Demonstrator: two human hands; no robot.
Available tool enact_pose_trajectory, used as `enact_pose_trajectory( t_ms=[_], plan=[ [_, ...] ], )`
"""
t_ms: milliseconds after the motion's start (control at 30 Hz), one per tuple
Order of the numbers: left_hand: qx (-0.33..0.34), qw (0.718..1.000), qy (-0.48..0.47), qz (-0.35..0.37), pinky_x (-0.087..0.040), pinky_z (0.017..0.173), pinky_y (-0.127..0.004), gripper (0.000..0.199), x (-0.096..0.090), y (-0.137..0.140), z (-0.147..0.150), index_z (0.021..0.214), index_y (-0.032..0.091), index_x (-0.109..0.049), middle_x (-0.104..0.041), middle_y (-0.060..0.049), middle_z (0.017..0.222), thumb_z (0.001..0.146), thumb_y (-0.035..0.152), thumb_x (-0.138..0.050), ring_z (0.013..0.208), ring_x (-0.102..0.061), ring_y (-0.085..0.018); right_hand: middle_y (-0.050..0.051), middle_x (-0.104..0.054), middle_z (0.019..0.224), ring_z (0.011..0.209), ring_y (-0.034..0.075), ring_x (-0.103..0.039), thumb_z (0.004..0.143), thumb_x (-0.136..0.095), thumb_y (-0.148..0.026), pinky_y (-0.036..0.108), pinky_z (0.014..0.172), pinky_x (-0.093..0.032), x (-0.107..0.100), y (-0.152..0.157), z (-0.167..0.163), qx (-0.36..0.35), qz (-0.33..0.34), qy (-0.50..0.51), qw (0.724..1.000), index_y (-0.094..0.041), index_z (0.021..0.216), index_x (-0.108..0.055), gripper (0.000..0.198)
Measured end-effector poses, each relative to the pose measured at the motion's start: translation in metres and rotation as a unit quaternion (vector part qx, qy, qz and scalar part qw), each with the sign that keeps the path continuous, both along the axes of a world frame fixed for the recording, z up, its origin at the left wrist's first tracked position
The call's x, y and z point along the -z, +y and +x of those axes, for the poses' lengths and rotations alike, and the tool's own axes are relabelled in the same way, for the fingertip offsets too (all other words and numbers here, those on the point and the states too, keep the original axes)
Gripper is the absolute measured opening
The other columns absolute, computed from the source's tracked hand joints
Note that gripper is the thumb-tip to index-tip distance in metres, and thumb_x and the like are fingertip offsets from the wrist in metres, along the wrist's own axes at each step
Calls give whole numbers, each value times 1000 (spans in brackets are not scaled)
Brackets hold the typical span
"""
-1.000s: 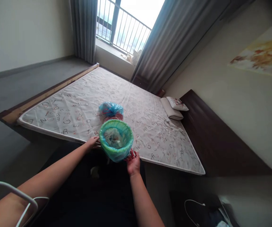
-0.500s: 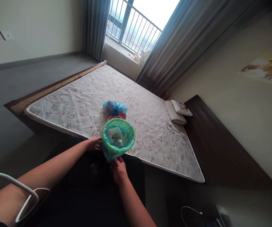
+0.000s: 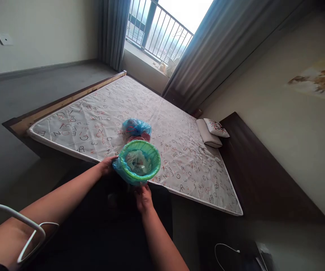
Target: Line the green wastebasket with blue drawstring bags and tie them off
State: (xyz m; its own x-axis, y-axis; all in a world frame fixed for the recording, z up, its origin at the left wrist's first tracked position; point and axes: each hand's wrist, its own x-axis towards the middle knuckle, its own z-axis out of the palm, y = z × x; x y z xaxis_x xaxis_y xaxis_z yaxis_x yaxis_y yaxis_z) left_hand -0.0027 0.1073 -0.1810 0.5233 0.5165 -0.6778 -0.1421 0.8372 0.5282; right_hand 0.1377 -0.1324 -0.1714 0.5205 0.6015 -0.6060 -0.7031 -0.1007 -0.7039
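A green mesh waste basket (image 3: 154,165) is tilted toward me at the near edge of the mattress, with crumpled pale tissue-like waste (image 3: 137,162) inside. Thin blue plastic bag (image 3: 122,171) film is bunched around its outer left and lower side. My left hand (image 3: 107,165) is closed on the bag at the left of the basket, its fingertips partly hidden. Below the rim, my right hand (image 3: 143,197) pinches the bag's lower edge. Just beyond the basket lies a blue plastic bag bundle (image 3: 137,127) with reddish contents.
A bare mattress (image 3: 94,113) printed with letters fills the wooden bed frame (image 3: 66,99). Pillows (image 3: 216,128) rest by the dark headboard (image 3: 264,169). A white cable (image 3: 12,214) loops by my left arm; another cable (image 3: 226,246) lies at lower right.
The blue film has shifted from the basket's inside and rim to its outer left side, baring more green mesh. My left hand has moved left and slightly up with it.
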Motion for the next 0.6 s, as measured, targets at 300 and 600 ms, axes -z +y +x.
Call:
enact_pose_trajectory(
  t_ms=[300, 600],
  plan=[
    [-15, 999, -48, -9, -66, 70, -36, 15, -2, 5, -7, 97, 17, -74, -74, -6, 72, 97, 32, -70, 65, -74, -24, 0, -73, 76, 80, 20, -73, 88, -69, -42, 34, 80, -61, -8, -1, 37, 129, 14, -35, 991, -27, 83, -62, 17],
    [122, 992, -40, 9, -61, 70, -31, 14, 4, -17, -2, 92, 16, -78, -79, -11, 82, 83, 25, -84, 78, -78, -28, -6, -49, 49, 48, 16, -52, 92, -69, -49, 28, 52, -51, -32, 16, 117, 56, -44, -126, 990, -27, 74, -52, 33]
  ],
)
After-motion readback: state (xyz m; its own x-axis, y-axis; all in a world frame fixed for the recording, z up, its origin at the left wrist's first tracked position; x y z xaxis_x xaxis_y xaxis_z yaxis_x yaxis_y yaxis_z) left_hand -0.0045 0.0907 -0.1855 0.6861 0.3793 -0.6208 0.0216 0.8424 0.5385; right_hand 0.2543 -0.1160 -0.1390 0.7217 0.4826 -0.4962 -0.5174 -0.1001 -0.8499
